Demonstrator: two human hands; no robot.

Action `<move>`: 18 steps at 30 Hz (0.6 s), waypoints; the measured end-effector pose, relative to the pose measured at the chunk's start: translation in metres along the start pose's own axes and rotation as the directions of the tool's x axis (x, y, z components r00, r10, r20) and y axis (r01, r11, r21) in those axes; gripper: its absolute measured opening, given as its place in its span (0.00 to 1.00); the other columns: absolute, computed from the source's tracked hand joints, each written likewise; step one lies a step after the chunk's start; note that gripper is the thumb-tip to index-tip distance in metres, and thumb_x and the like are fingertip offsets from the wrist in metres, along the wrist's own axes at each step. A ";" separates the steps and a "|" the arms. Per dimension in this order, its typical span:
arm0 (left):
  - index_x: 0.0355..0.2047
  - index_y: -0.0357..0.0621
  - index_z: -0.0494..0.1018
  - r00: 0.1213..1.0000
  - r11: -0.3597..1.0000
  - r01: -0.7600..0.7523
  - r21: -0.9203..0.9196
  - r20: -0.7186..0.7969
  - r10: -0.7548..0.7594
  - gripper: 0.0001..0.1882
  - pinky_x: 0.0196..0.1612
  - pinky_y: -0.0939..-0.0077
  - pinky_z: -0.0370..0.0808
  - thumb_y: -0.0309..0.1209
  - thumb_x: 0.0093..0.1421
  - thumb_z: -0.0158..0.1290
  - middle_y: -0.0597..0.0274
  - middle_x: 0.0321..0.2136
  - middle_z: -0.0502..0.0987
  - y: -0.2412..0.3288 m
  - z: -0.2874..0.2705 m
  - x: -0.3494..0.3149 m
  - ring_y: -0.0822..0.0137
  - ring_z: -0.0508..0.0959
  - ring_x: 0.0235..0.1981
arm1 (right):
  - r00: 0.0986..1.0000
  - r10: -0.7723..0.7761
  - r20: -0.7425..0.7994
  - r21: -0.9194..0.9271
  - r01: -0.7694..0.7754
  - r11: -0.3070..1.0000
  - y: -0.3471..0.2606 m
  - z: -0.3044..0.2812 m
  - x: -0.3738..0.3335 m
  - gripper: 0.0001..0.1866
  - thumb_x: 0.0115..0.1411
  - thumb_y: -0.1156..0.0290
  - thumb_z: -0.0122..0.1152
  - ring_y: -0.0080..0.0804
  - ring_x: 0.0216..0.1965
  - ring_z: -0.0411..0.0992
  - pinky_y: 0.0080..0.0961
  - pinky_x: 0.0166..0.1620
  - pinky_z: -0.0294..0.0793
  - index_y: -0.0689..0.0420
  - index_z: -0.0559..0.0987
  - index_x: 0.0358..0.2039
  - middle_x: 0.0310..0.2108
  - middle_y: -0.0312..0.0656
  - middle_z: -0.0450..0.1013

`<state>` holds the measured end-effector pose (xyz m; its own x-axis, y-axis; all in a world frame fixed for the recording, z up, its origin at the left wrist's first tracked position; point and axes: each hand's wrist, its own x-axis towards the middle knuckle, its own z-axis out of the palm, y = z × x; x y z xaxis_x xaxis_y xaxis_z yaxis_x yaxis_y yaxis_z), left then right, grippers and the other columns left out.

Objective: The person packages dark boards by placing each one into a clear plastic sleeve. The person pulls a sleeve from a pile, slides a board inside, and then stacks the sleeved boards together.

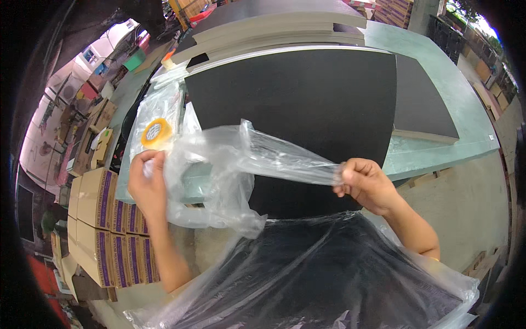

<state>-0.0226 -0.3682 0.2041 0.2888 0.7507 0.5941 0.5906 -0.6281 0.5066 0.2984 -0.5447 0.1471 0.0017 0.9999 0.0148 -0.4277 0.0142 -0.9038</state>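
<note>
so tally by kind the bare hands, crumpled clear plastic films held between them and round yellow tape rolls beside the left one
Bare left hand and bare right hand: 2
Crumpled clear plastic film: 1
Round yellow tape roll: 1
Total: 4

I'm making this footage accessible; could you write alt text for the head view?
A person's left hand and right hand hold crumpled clear plastic between them, in front of a large black board on a green table. A yellow tape roll lies beyond the left hand, and stacked cardboard boxes stand at left.
</note>
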 end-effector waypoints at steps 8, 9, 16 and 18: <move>0.29 0.40 0.68 0.755 0.771 -0.035 -0.636 0.488 0.437 0.08 0.21 0.77 0.68 0.31 0.52 0.52 0.58 0.19 0.71 0.116 0.079 -0.052 0.67 0.73 0.18 | 0.860 -0.456 0.231 -0.638 0.487 0.596 -0.031 0.044 -0.008 0.29 0.40 0.65 0.69 0.33 0.46 0.64 0.27 0.48 0.61 0.61 0.69 0.43 0.44 0.46 0.65; 0.29 0.39 0.68 0.797 0.732 0.059 -0.679 0.474 0.374 0.08 0.21 0.78 0.67 0.31 0.53 0.52 0.58 0.19 0.70 0.122 0.073 -0.043 0.69 0.72 0.18 | 0.886 -0.367 0.284 -0.752 0.443 0.489 -0.025 0.044 -0.007 0.33 0.39 0.66 0.70 0.35 0.47 0.64 0.30 0.49 0.61 0.62 0.67 0.46 0.45 0.47 0.65; 0.29 0.39 0.70 0.637 0.511 0.487 -0.708 0.689 0.348 0.08 0.28 0.79 0.68 0.31 0.55 0.48 0.63 0.23 0.73 0.102 0.052 -0.015 0.74 0.72 0.25 | 0.875 0.337 0.347 -0.566 -0.091 0.820 -0.020 0.037 -0.006 0.17 0.59 0.58 0.47 0.20 0.20 0.67 0.18 0.22 0.68 0.61 0.73 0.27 0.18 0.37 0.69; 0.30 0.39 0.70 0.499 0.515 0.416 -0.749 0.662 0.560 0.08 0.28 0.79 0.68 0.32 0.56 0.48 0.63 0.25 0.74 0.099 0.049 -0.007 0.73 0.72 0.26 | 0.408 0.430 0.805 -0.518 0.132 0.845 0.001 0.045 -0.011 0.21 0.59 0.53 0.45 0.23 0.29 0.67 0.23 0.34 0.68 0.62 0.72 0.31 0.25 0.40 0.69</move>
<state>0.0706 -0.4260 0.2198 0.9732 0.1583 0.1666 -0.1404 -0.1642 0.9764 0.2571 -0.5561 0.1649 -0.9110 0.4106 -0.0383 0.1075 0.1468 -0.9833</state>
